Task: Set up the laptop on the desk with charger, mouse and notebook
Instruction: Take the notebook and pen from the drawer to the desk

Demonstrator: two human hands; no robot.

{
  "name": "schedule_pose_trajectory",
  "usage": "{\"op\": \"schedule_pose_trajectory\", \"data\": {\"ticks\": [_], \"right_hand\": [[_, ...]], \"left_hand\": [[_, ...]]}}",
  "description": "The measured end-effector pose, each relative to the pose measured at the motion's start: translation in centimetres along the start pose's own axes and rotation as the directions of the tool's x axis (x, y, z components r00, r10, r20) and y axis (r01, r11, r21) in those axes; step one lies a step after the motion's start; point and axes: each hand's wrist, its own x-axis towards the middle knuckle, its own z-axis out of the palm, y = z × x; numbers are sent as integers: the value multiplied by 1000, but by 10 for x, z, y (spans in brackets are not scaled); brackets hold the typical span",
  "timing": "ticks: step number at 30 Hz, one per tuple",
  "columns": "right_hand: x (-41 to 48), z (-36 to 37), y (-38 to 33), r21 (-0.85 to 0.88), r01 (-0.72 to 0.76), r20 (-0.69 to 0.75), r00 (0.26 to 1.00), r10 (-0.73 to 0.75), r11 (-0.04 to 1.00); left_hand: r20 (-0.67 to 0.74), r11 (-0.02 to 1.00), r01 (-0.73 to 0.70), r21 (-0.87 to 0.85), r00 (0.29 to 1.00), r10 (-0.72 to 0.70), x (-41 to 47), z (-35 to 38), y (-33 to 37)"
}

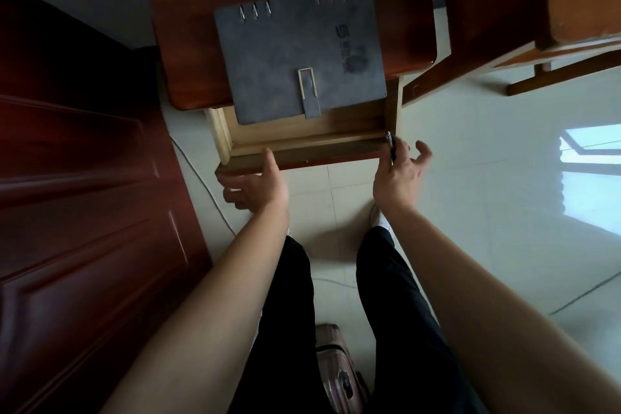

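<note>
A grey ring-bound notebook point(299, 54) with a strap clasp lies on a small reddish wooden table point(188, 44), its near edge hanging over the table front. Below it a light wooden drawer point(302, 148) is pulled out. My left hand point(258, 185) grips the drawer's front panel, thumb on top and fingers underneath. My right hand point(400, 171) is at the drawer's right front corner and holds a dark pen point(390, 144) between thumb and forefinger, the other fingers spread.
A dark red door point(77, 212) stands at the left. A wooden chair or bench point(537, 27) is at the upper right. A pink suitcase point(336, 370) sits on the pale tiled floor between my legs. A thin cable point(208, 191) runs along the floor.
</note>
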Motion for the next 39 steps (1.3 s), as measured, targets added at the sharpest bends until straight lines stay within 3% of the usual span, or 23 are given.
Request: {"op": "schedule_pose_trajectory", "data": {"ticks": [3, 5, 7, 10, 14, 19, 30, 39], "right_hand": [[-1, 8, 6, 34, -80, 62, 995, 77, 996], [-1, 11, 5, 143, -163, 73, 985, 154, 976], [3, 14, 0, 287, -303, 146, 951, 271, 909], [9, 12, -14, 483, -496, 317, 867, 384, 722], [8, 6, -35, 684, -426, 238, 898, 371, 592], [-3, -6, -61, 780, -414, 229, 886, 403, 469], [51, -25, -105, 668, -341, 280, 939, 201, 661], [67, -26, -120, 677, -386, 278, 922, 267, 626]], "left_hand": [[247, 942, 317, -112, 927, -282, 10, 2, -4], [504, 873, 446, -198, 810, -300, 15, 0, 1], [624, 822, 496, -280, 745, -237, 18, 1, 8], [624, 737, 526, -424, 760, -183, 16, 3, 13], [595, 675, 524, -519, 788, -155, 9, -2, 17], [578, 610, 526, -592, 805, -133, 3, -11, 34], [676, 661, 446, -603, 726, 127, 22, -7, 96], [687, 720, 416, -555, 718, 114, 30, -6, 100]]}}
